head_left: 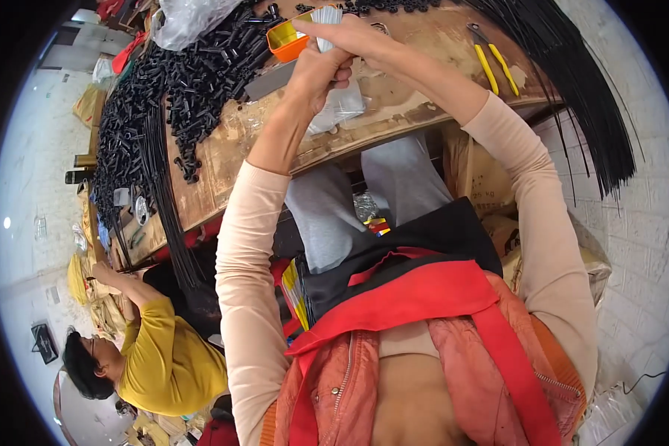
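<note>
My right hand and my left hand meet at the far edge of the view, over the workbench. Between them stands a bundle of thin white strips, and the right thumb lies across it. The left fingers are curled closed at the bundle's lower end; my hands partly hide what they grip. Just left of the bundle is an orange box with a yellow inside. A clear plastic bag lies below my hands, and a grey flat bar is left of my left hand.
Small black plastic parts are heaped on the left. Long black cables hang over the right end, and more cables hang at left. Yellow-handled pliers lie at right. A person in yellow works at lower left.
</note>
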Tool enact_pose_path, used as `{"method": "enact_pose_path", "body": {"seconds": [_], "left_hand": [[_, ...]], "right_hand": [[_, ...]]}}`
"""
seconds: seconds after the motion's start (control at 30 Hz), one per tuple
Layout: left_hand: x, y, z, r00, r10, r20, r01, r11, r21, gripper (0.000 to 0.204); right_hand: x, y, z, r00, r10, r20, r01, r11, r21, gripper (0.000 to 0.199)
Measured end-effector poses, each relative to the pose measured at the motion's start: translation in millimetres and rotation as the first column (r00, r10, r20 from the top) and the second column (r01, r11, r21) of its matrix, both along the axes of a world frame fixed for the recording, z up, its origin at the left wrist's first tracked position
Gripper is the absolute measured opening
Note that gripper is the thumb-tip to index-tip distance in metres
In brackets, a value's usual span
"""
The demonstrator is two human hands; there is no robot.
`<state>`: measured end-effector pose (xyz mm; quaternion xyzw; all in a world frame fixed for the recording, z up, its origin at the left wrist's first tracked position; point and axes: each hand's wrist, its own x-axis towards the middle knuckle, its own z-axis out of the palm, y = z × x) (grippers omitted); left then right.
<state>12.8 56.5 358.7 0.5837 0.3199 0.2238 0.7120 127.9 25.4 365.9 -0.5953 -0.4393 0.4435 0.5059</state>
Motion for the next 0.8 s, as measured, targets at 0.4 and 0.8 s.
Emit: {"method": "enact_pose_path", "body": {"seconds": [0.4,0.8], "left_hand": [[-20,-4,-2,0.793,0.139,0.593,0.263,0.799,-0.540,0.026],[-35,19,12,0.719,0.308,0.623,0.048,0.872,-0.487,0.024]], "right_hand": [[13,-61,-20,0.978,-0.106,0.179,0.021,0.907,0.420,0.039],[3,-154,-13,0.949,0.191,0.249,-0.183,0.982,-0.053,0.019]]}}
